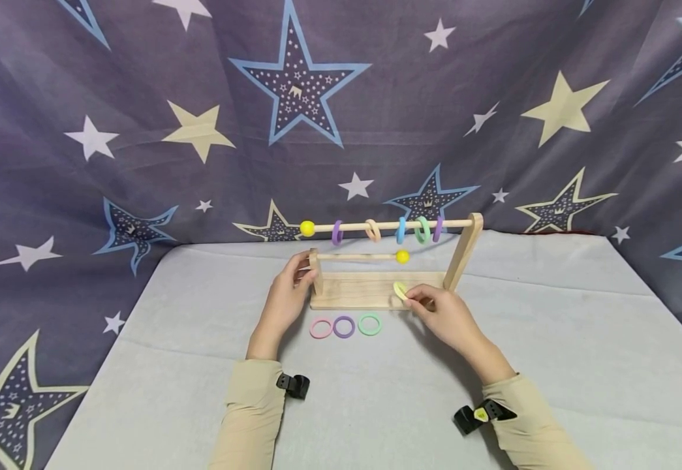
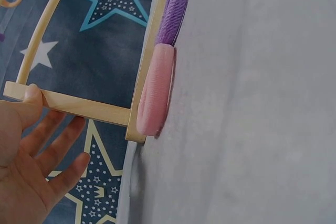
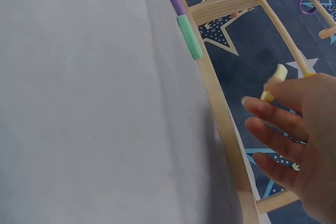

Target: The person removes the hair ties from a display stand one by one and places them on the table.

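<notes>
A wooden rack [image 1: 376,299] has a low and a high rod, each tipped with a yellow ball. My left hand [image 1: 285,292] grips the top of its short upright [image 2: 86,107], thumb on one side and fingers on the other. Between thumb and index finger, my right hand [image 1: 448,318] pinches a pale yellow hair tie [image 1: 400,290]. That hair tie is in front of the low rod [image 1: 358,256], below its ball. Before the base lie a pink hair tie [image 1: 320,328], a purple hair tie [image 1: 344,327] and a green hair tie [image 1: 369,324].
Several hair ties, including a blue one [image 1: 401,230] and an orange one [image 1: 372,230], hang on the high rod [image 1: 387,226]. The tall upright [image 1: 463,252] stands at the right. A star-patterned curtain [image 1: 341,170] rises behind the grey cloth surface [image 1: 376,405].
</notes>
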The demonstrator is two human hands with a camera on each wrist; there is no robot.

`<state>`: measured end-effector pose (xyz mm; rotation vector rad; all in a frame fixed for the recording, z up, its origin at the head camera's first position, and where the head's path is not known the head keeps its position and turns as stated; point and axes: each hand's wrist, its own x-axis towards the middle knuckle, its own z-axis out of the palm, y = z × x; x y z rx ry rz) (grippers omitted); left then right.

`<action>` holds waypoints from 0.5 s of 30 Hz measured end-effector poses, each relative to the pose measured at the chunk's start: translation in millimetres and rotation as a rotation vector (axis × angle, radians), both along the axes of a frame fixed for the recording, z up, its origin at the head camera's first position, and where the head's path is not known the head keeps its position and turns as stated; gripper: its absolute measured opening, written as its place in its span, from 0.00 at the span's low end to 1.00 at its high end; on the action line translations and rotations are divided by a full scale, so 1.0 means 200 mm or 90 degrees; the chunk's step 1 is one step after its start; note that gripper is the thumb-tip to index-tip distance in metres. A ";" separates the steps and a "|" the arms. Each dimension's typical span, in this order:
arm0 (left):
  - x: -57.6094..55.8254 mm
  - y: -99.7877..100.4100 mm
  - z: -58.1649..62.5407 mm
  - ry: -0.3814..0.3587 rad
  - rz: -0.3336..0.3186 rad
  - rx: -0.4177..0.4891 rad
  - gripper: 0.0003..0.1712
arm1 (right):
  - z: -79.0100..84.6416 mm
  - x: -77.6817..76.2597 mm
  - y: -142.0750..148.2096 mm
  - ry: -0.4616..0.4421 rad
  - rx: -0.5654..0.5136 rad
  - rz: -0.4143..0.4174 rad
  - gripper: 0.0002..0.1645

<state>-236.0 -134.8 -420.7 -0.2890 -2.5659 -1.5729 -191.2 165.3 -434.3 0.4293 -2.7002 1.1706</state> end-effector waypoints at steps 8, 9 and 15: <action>0.00 0.00 0.00 0.004 0.000 -0.003 0.24 | -0.01 0.01 0.00 -0.007 0.038 0.053 0.03; 0.00 0.00 0.00 0.004 0.000 -0.003 0.24 | -0.01 0.01 0.01 -0.009 0.043 0.057 0.03; 0.00 0.00 0.00 -0.002 -0.001 -0.002 0.24 | -0.02 0.01 0.01 -0.024 0.072 0.088 0.04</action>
